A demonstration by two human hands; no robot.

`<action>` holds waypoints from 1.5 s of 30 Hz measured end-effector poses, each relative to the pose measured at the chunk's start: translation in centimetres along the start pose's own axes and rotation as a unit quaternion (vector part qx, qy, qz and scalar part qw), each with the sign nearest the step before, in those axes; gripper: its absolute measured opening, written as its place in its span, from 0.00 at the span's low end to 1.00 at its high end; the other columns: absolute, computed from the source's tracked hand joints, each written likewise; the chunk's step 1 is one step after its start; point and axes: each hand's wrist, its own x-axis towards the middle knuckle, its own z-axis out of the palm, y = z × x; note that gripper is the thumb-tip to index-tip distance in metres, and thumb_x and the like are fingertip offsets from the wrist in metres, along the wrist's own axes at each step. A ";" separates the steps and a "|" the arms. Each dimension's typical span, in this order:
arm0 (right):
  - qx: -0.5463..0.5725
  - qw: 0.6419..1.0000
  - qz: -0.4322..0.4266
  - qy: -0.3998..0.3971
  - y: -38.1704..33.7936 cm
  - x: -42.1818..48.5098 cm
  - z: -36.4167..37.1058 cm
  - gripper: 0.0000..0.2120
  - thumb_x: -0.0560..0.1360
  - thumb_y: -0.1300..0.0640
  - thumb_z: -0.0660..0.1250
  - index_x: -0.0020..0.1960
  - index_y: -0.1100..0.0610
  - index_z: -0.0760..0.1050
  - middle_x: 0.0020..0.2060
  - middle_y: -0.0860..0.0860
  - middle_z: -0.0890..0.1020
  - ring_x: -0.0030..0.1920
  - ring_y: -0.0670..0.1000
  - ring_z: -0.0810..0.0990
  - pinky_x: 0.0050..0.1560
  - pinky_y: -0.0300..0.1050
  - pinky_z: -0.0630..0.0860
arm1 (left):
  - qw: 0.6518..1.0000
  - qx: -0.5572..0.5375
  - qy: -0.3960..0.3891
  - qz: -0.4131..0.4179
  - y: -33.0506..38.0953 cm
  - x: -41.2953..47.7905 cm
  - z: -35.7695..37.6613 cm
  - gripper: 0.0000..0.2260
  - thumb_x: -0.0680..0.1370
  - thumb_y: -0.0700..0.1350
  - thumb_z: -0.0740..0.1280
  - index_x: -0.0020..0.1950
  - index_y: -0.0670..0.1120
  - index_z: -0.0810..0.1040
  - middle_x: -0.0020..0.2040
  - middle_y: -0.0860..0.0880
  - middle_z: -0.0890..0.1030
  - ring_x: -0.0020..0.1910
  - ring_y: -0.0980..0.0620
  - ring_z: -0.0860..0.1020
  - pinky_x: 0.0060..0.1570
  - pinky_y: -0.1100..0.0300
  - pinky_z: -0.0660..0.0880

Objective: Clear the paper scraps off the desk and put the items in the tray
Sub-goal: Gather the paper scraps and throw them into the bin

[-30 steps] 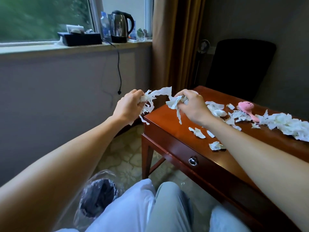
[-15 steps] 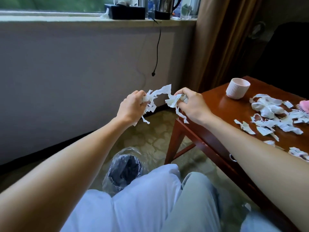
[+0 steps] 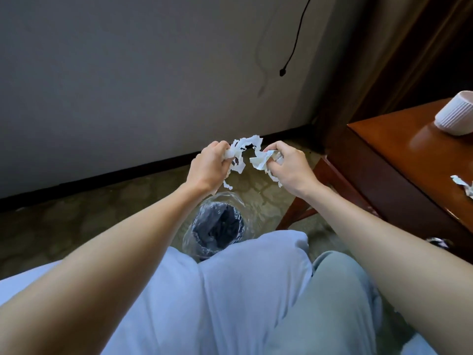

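Holding two bunches of torn white paper scraps (image 3: 245, 155), one in each fist, the person keeps the left hand (image 3: 208, 166) and right hand (image 3: 291, 166) near each other, fingers curled tight around the strips, above one bin (image 3: 217, 225) lined with clear plastic on the carpet beside the knees. One ribbed pale cup (image 3: 454, 116) stands by the far edge of the desk (image 3: 399, 155) at right, and one loose scrap (image 3: 463, 184) lies by the picture's right edge.
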 end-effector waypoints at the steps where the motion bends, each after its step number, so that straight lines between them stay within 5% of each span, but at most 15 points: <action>1: 0.003 1.000 0.004 -0.007 0.3 0.1 1.0 0.06 0.77 0.58 0.67 0.53 0.51 0.78 0.42 0.49 0.80 0.35 0.46 0.75 0.32 0.37 0.69 | 1.000 -0.001 -0.005 -0.004 -0.7 -0.3 0.5 0.07 0.82 0.48 0.62 0.52 0.45 0.73 0.48 0.49 0.77 0.44 0.45 0.75 0.44 0.49 0.74; 6: 0.015 0.999 0.024 -0.040 2.1 0.8 5.7 0.07 0.78 0.57 0.67 0.55 0.51 0.77 0.48 0.49 0.80 0.39 0.46 0.76 0.34 0.37 0.70 | 0.998 -0.015 -0.021 -0.050 -3.7 -1.6 3.0 0.08 0.82 0.48 0.62 0.54 0.44 0.74 0.50 0.48 0.77 0.46 0.45 0.75 0.44 0.51 0.72; 12: 0.021 0.995 0.050 -0.082 4.1 0.4 11.0 0.07 0.78 0.59 0.66 0.55 0.52 0.77 0.39 0.49 0.79 0.24 0.44 0.66 0.24 0.32 0.62 | 0.991 -0.057 -0.027 -0.121 -7.6 -3.9 7.3 0.09 0.82 0.48 0.63 0.55 0.43 0.74 0.50 0.48 0.78 0.47 0.46 0.76 0.46 0.52 0.74; 24: 0.008 0.986 0.075 -0.146 8.3 1.3 17.7 0.09 0.77 0.59 0.65 0.57 0.53 0.77 0.45 0.49 0.79 0.22 0.40 0.69 0.22 0.31 0.62 | 0.967 -0.126 -0.026 -0.221 -13.2 -6.5 14.4 0.08 0.81 0.49 0.63 0.47 0.45 0.74 0.44 0.51 0.77 0.41 0.52 0.75 0.39 0.55 0.72; 32: 0.023 0.983 0.092 -0.157 10.9 1.7 22.2 0.09 0.76 0.59 0.66 0.55 0.52 0.78 0.43 0.47 0.78 0.30 0.43 0.72 0.28 0.30 0.64 | 0.946 -0.153 0.003 -0.286 -15.3 -6.7 17.8 0.05 0.81 0.48 0.63 0.50 0.48 0.76 0.46 0.52 0.79 0.43 0.54 0.77 0.42 0.53 0.76; 39: 0.054 0.977 0.129 -0.161 13.6 1.4 24.9 0.09 0.77 0.57 0.65 0.56 0.51 0.77 0.52 0.49 0.80 0.50 0.49 0.77 0.44 0.40 0.69 | 0.933 -0.164 -0.004 -0.320 -17.7 -8.2 21.2 0.07 0.81 0.47 0.64 0.56 0.48 0.77 0.50 0.52 0.80 0.48 0.52 0.78 0.48 0.50 0.78; 45: 0.059 0.971 0.153 -0.175 15.6 0.9 26.8 0.09 0.78 0.56 0.65 0.57 0.51 0.77 0.54 0.49 0.78 0.56 0.50 0.75 0.52 0.43 0.70 | 0.932 -0.146 -0.034 -0.328 -18.9 -8.4 23.1 0.14 0.79 0.57 0.60 0.58 0.51 0.76 0.53 0.54 0.80 0.50 0.52 0.78 0.48 0.47 0.78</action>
